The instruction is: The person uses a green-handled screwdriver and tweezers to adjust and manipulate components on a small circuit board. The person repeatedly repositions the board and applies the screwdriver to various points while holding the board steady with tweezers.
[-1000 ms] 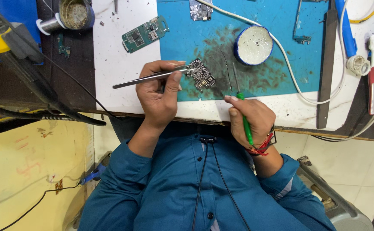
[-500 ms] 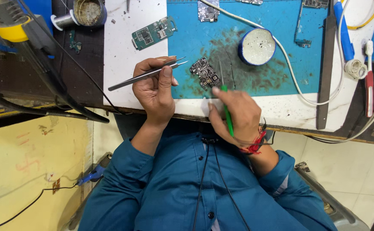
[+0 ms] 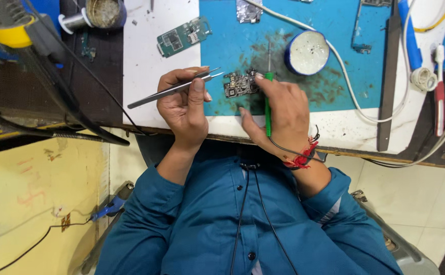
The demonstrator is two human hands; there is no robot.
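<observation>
Near the table's (image 3: 146, 61) front edge, the left hand (image 3: 184, 104) is pinching tweezers (image 3: 174, 89) while the right hand's (image 3: 281, 114) fingers are gripping a green-handled tool (image 3: 267, 104) on the small circuit board (image 3: 240, 84), work apparently unfinished.

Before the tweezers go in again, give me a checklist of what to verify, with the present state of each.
1. Left hand holds the tweezers: ok.
2. Tweezer tips clear of the small circuit board: ok, just left of it.
3. Right hand steadies the board with a fingertip: ok.
4. Green-handled tool in the right grip: ok; what its tip touches: cannot tell.
5. Board lies on the blue mat: ok.
6. Round tin within reach, beside the board: ok.
</observation>
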